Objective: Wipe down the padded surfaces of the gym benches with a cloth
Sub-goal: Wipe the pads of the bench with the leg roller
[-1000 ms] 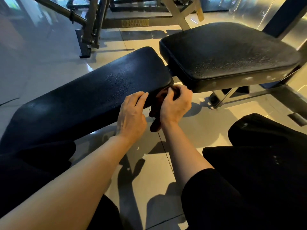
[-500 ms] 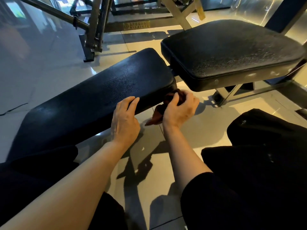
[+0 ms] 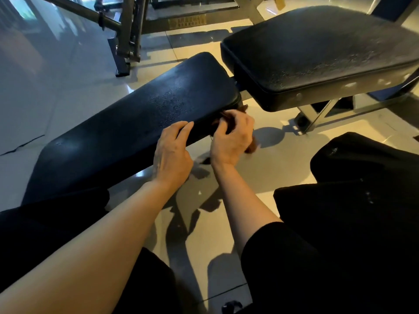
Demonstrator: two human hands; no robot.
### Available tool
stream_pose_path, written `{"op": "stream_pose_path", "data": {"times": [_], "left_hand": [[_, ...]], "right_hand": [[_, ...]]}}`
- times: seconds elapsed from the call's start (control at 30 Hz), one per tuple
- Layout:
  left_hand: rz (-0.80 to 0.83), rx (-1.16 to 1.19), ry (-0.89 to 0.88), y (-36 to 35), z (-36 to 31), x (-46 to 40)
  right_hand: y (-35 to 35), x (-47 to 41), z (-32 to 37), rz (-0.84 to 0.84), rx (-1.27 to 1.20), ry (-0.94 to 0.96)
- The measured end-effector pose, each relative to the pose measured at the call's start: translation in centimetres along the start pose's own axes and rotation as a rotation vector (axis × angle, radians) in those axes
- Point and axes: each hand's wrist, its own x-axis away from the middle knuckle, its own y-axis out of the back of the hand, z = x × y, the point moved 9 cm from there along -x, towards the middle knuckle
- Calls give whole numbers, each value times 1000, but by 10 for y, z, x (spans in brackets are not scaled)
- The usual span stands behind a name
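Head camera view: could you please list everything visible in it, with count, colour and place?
long bench pad: one, black, sloping from lower left up to centre.
seat pad: one, black, upper right, just beyond the long pad's end.
cloth: one, reddish brown, bunched at the long pad's near end edge.
bench frame: pale metal legs under the seat pad.
equipment frame: dark metal bars, top left.
floor: glossy pale tiles, all around.
left hand: fingers resting on the long pad's near edge.
right hand: fingers curled round the cloth.
dark clothing: black, lower right and lower left.
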Motion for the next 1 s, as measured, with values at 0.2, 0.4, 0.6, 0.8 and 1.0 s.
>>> {"op": "stream_pose_path", "data": {"times": [0.2, 0.4, 0.6, 0.8, 1.0], "left_hand": [[5, 16, -46, -6, -30, -17], [17, 52, -90, -22, -84, -44], [64, 65, -230, -38, -164, -75], [57, 36, -277, -51, -181, -84], [35, 31, -227, -50, -180, -92]], "right_hand": [[-13, 11, -17, 325, 42, -33], [64, -58, -17, -92, 31, -23], [95, -98, -15, -225, 1, 36], [82, -134, -36, -21, 53, 72], [90, -139, -57, -100, 26, -76]]}}
